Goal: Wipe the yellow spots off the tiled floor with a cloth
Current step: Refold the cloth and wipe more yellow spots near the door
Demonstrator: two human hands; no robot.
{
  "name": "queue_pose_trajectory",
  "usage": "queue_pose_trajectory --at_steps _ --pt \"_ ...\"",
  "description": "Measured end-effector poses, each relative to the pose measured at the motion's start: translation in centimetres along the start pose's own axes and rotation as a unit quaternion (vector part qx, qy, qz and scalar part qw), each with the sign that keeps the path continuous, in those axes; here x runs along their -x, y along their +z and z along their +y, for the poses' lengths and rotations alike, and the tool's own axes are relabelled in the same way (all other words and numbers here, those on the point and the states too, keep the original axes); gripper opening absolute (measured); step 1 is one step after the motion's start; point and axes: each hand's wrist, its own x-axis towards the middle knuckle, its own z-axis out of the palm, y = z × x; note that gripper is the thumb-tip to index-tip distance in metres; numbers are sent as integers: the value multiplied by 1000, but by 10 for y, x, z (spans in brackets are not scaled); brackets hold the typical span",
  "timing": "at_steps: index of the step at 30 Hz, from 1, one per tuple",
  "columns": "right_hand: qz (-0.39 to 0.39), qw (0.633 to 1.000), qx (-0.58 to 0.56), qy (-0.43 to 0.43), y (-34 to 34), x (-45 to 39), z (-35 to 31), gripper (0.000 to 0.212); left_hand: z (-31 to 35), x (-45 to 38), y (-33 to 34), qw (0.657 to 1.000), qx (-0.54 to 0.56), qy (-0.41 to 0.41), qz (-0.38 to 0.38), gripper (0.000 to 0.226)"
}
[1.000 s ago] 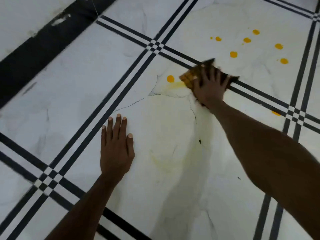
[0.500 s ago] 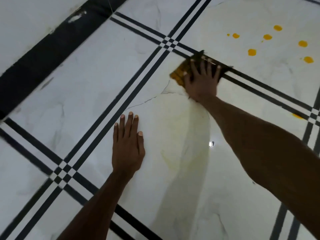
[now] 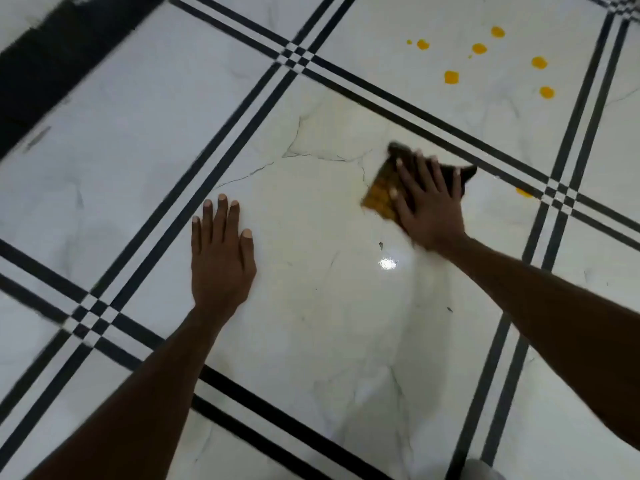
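Nearest to me, in the lower half of the frame, my two bare forearms reach out over the white marble-look tiled floor (image 3: pixel 311 323), which is crossed by paired black lines. My left hand (image 3: pixel 221 258) lies flat on the tile left of centre, fingers straight and close together, palm down, holding nothing. A small bright glare spot (image 3: pixel 387 263) shines on the tile between my hands, just below my right wrist.

A little farther out, right of centre, my right hand (image 3: pixel 427 202) presses down on the cloth (image 3: pixel 381 194) with fingers spread and straight; it pins the cloth to the floor rather than gripping it. The cloth is dark, stained yellow-orange along its left edge, and one dark corner pokes out to the right of my fingers. The hand and cloth are slightly blurred. They sit inside the same big tile as my left hand, just short of the double black line that runs diagonally behind them.

Thin cracks (image 3: pixel 311 155) run across the tile to the upper left of the cloth. One yellow spot (image 3: pixel 523 192) lies at the right, touching the black line near a crossing. Farthest away, in the upper right of the frame, a cluster of yellow spots (image 3: pixel 479 48) dots the next tile, well apart from the cloth. A broad black band (image 3: pixel 52 60) fills the upper left corner.
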Motion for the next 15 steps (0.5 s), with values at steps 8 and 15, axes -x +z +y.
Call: queue_pose_trajectory --at_steps 8,15 --pt "-5 962 -23 -273 24 65 -147 62 -3 1 -4 1000 22 4 -4 56" --pt "-12 1000 1 -7 -10 57 65 65 1 1 -2 1000 -19 -5 -20 58"
